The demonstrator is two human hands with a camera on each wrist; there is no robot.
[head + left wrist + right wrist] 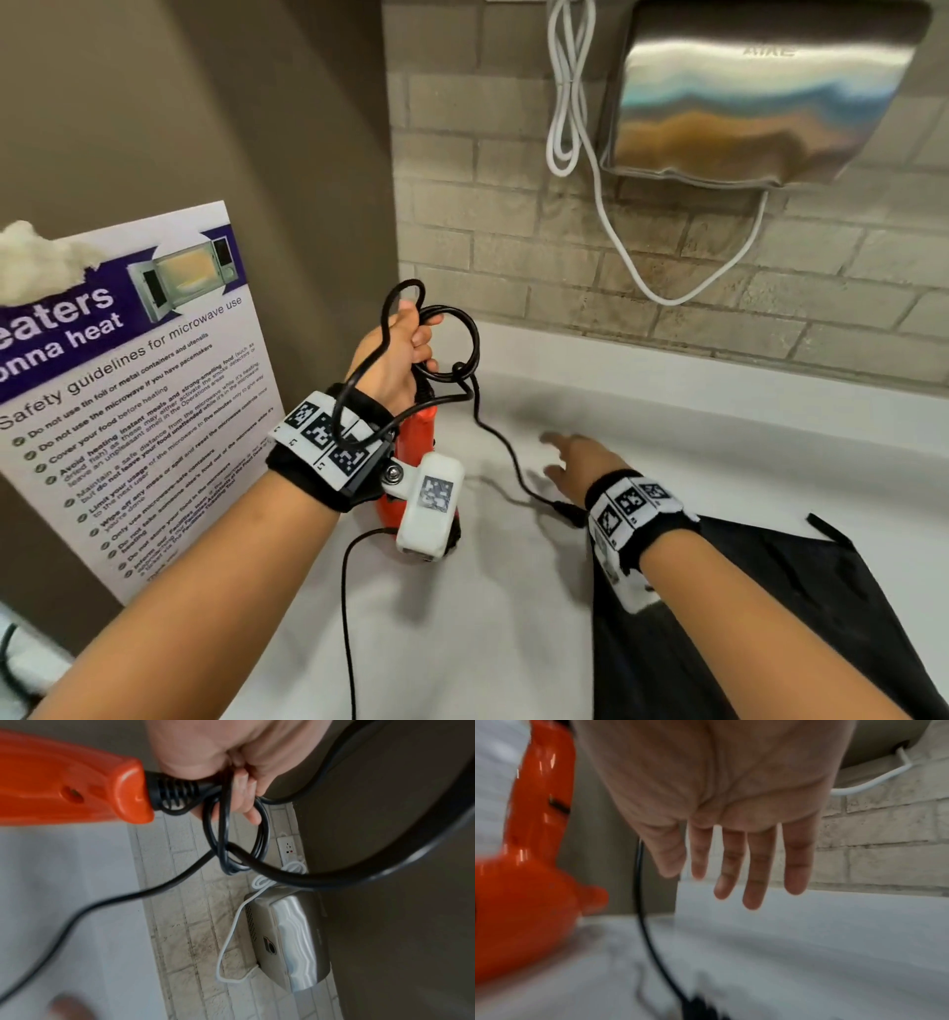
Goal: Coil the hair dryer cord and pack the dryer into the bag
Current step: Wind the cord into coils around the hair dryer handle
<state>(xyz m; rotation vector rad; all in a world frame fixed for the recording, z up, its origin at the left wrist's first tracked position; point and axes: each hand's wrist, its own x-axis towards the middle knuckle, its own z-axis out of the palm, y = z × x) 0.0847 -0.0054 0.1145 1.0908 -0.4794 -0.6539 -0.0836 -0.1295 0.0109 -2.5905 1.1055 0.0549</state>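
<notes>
My left hand [405, 349] grips several loops of the dryer's black cord [452, 354] near the wall corner; the wrist view shows its fingers [241, 801] curled round the loops where the cord leaves the handle. The orange hair dryer [416, 447] hangs below that hand, partly hidden by the wrist camera. The loose end of the cord [506, 457] trails right across the white counter to its plug [567, 511]. My right hand [580, 462] hovers flat above the counter just past the plug, fingers [752, 866] straight and holding nothing. The black bag [770, 616] lies at the right under my right forearm.
A steel hand dryer [760, 92] with a looped white cable [570, 103] hangs on the brick wall. A microwave safety poster [138, 385] leans against the brown wall at the left. The white counter [513, 642] stretches between my arms.
</notes>
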